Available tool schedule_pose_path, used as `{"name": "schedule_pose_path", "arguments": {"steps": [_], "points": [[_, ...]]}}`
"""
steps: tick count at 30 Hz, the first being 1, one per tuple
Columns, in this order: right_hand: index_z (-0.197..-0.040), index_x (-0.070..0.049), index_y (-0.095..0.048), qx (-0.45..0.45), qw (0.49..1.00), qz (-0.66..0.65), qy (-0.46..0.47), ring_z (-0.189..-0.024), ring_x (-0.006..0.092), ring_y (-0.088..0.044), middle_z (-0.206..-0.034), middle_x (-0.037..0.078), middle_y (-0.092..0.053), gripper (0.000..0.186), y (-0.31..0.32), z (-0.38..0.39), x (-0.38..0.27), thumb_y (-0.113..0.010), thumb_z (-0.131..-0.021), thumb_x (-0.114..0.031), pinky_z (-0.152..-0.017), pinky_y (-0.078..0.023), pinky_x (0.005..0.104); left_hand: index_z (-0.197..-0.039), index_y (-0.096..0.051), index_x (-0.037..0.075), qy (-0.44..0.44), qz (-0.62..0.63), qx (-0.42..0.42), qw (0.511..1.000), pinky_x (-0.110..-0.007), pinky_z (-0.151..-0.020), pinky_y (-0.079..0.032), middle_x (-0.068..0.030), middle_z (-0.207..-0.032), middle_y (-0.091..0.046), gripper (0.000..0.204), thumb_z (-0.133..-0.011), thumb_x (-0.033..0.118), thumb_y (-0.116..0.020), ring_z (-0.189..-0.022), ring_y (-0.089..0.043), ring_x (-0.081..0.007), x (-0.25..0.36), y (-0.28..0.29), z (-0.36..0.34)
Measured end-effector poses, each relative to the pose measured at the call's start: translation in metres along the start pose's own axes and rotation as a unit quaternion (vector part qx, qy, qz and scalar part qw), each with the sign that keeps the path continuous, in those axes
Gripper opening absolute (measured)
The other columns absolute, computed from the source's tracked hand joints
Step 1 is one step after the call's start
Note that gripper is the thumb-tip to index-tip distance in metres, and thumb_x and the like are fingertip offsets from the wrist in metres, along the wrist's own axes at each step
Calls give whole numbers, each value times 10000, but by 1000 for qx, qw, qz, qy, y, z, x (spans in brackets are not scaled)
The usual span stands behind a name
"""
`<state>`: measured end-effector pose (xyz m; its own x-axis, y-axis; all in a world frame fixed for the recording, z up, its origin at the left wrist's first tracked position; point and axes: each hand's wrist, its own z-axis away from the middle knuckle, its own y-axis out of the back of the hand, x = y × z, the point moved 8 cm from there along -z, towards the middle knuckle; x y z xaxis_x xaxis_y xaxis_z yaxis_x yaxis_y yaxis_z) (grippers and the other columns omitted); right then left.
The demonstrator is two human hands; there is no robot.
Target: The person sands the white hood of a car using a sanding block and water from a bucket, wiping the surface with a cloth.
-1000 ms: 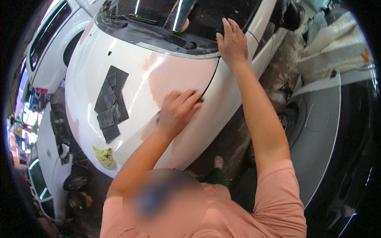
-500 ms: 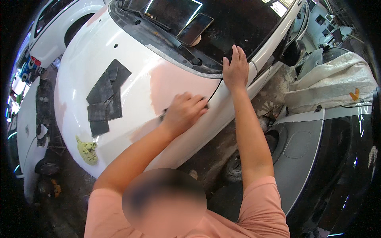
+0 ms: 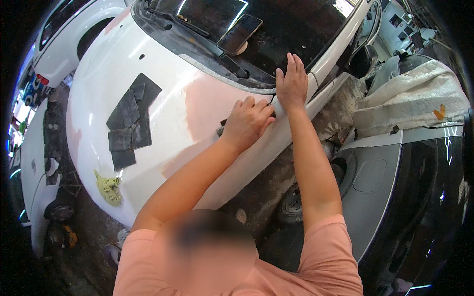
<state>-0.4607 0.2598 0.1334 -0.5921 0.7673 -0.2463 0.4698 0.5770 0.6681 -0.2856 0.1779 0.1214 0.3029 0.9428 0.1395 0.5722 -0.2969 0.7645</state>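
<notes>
My left hand (image 3: 248,122) is closed over a dark sanding block (image 3: 220,130), whose ends stick out past the palm and fingertips. It presses the block on the white car hood (image 3: 163,118), at the edge of a pinkish patch (image 3: 207,103) near the fender seam. My right hand (image 3: 292,85) lies flat with fingers stretched, at the corner where windshield, hood and fender meet. Nothing shows in it. Left of the patch, several dark sheets like sandpaper (image 3: 131,118) lie overlapped on the hood.
A crumpled yellow-green cloth (image 3: 108,188) rests near the hood's front edge. A phone (image 3: 240,34) lies on the windshield above a wiper. To the right stands a dark car with a grey panel (image 3: 370,175), and a whitish sheet (image 3: 410,98) covers something behind it.
My left hand has slid up and to the right along the hood with the sanding block, closer to my right hand. My right hand stays in nearly the same place.
</notes>
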Motion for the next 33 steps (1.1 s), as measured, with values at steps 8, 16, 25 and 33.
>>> {"name": "schedule_pose_path", "arguments": {"steps": [8, 16, 25, 33], "points": [[-1541, -80, -461, 14, 1000, -9, -7, -1422, 376, -492, -1567, 180, -479, 604, 8, 2, 11, -659, -1002, -269, -1178, -401, 497, -1195, -713, 136, 34, 9, -29, 999, -413, -838, -514, -3, -1140, -695, 365, -873, 287, -794, -901, -611, -264, -10, 44, 85], [-1542, -79, -459, 16, 1000, 8, 4, -1408, 376, -504, -1568, 180, -477, 608, 2, 4, 15, -663, -1001, -268, -1169, -416, 497, -1186, -709, 114, 7, 34, -14, 999, -418, -843, -514, -18, -1208, -700, 364, -866, 258, -805, -942, -611, -269, 0, -2, 13], [-1536, -89, -472, 7, 1000, -12, -8, -1408, 379, -508, -1583, 176, -465, 611, 2, 0, 3, -678, -988, -267, -1175, -414, 494, -1201, -724, 102, -3, 3, -14, 1000, -409, -852, -524, -21, -1202, -704, 389, -852, 249, -813, -923, -603, -256, -5, -1, -1], [-1539, -94, -476, 8, 1000, -6, -5, -1392, 377, -522, -1581, 187, -460, 610, 4, 2, 15, -675, -988, -265, -1169, -421, 492, -1136, -717, 99, 25, 13, -22, 999, -416, -839, -521, -29, -1130, -692, 343, -846, 253, -816, -917, -609, -267, -16, 40, 70]]}}
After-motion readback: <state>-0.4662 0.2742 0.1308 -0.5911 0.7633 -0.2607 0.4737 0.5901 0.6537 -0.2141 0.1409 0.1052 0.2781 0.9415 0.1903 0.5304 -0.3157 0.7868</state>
